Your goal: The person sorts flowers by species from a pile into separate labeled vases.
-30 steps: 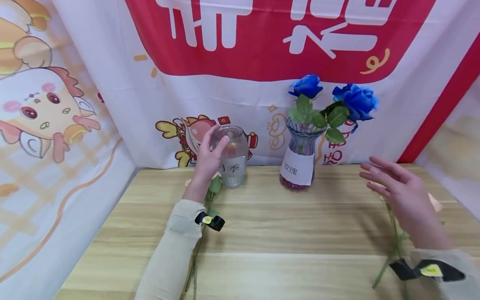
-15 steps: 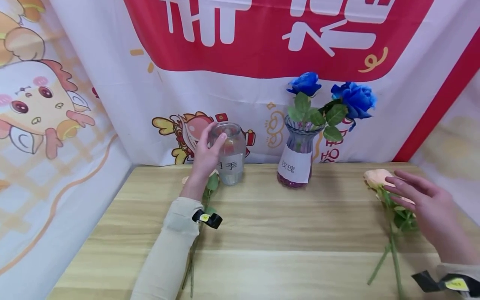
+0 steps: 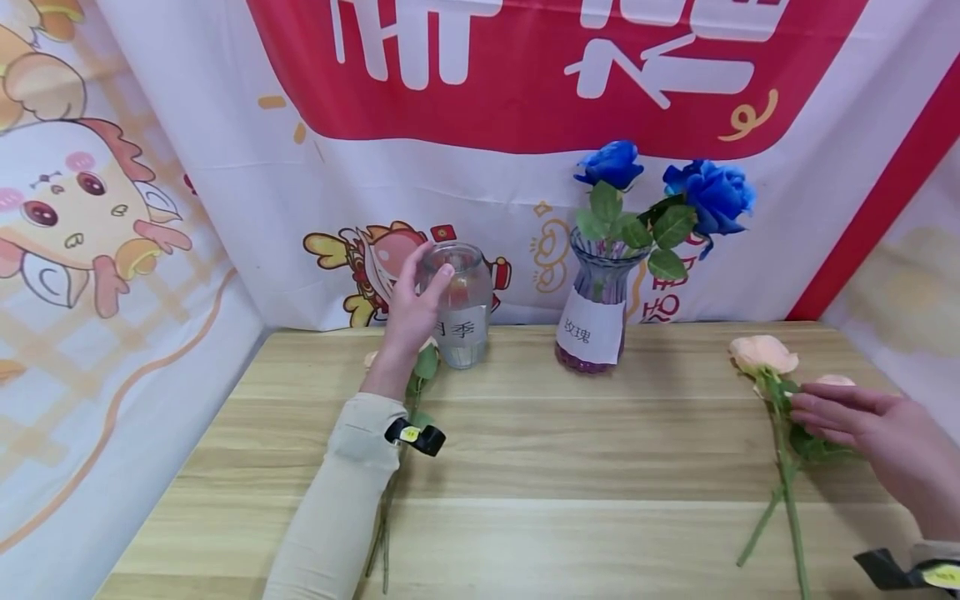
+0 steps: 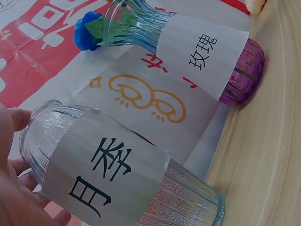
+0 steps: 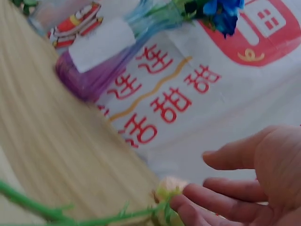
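My left hand [image 3: 414, 310] grips the clear glass vase [image 3: 474, 292] near its rim, fingers on one side and thumb at the front. Its white paper label [image 4: 113, 165] carries black characters, and the vase stands upright on the table. My right hand [image 3: 873, 429] reaches over the peach roses [image 3: 763, 355] lying on the table at the right, fingers extended beside their upper stems [image 3: 783, 454]. In the right wrist view a peach bloom [image 5: 171, 186] shows right at the fingertips, with thumb and fingers apart. A second bloom is partly covered by this hand.
A blue-to-purple glass vase [image 3: 596, 283] with two blue roses [image 3: 712, 198] and a paper label stands at the back, right of the clear vase. More long-stemmed flowers [image 3: 426, 363] lie under the left forearm. A printed cloth [image 3: 510, 200] hangs behind the wooden table [image 3: 570, 450].
My right hand has moved right and down to the peach roses, uncovering the front bloom. The left hand stays on the clear vase. The view has shifted slightly.
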Demonstrator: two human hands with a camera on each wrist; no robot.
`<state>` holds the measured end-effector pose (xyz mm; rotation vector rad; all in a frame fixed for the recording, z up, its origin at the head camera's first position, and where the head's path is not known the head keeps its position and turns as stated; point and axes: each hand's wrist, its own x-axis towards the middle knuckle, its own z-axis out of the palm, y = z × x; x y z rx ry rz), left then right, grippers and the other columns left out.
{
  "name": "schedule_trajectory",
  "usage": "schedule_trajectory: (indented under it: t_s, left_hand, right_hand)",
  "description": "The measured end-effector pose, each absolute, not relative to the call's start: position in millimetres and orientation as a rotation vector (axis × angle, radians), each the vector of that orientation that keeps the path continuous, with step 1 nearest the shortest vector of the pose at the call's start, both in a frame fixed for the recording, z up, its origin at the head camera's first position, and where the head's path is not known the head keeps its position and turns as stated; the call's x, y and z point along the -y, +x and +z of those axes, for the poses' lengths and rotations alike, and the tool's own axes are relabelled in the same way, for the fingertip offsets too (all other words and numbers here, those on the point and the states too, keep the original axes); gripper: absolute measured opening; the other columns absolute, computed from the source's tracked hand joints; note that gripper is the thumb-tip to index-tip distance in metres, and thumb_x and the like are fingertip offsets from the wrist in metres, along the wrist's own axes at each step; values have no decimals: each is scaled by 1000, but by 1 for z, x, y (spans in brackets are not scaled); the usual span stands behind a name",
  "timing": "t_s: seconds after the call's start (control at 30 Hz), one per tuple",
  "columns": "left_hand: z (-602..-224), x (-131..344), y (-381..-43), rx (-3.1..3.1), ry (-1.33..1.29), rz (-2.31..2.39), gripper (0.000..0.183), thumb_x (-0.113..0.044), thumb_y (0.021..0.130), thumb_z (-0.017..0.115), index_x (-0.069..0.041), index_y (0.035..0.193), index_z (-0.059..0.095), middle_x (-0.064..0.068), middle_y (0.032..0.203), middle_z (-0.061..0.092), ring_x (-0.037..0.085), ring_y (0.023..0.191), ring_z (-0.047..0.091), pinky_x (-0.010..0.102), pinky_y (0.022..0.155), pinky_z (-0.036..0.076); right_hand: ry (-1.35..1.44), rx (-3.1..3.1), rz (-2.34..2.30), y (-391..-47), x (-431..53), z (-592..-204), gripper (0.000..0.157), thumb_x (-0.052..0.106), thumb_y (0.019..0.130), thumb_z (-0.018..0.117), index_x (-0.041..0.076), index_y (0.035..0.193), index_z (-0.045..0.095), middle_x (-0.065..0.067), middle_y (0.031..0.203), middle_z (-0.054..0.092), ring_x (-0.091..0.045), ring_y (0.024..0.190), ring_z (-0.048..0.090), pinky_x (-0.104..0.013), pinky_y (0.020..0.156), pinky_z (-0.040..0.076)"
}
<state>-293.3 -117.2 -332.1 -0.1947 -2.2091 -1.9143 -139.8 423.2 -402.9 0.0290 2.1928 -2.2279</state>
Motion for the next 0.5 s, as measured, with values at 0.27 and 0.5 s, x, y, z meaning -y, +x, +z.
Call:
schedule_trajectory:
  t_s: [0.27,0.5]
  left_hand:
    - [-331,120,-293,2218,-201,-1894,65,-46,106,62,-29,164,37,0,164,46,23,157,37,56,133,26]
    - [-331,124,-294,2208,-200,-1894,65,-46,106,62,-28,164,38,-2,166,45,22,158,36,56,133,25]
  right_hand:
    - [99,-2494,-1751,-147,-438,-420,25,12,106,65,32,113,80,25,105,77,5,92,75,-20,75,64]
    - [179,-2716,-1282,-154,-433,-423,60,41,99,76,1,142,65,39,106,67,25,96,52,-9,74,47]
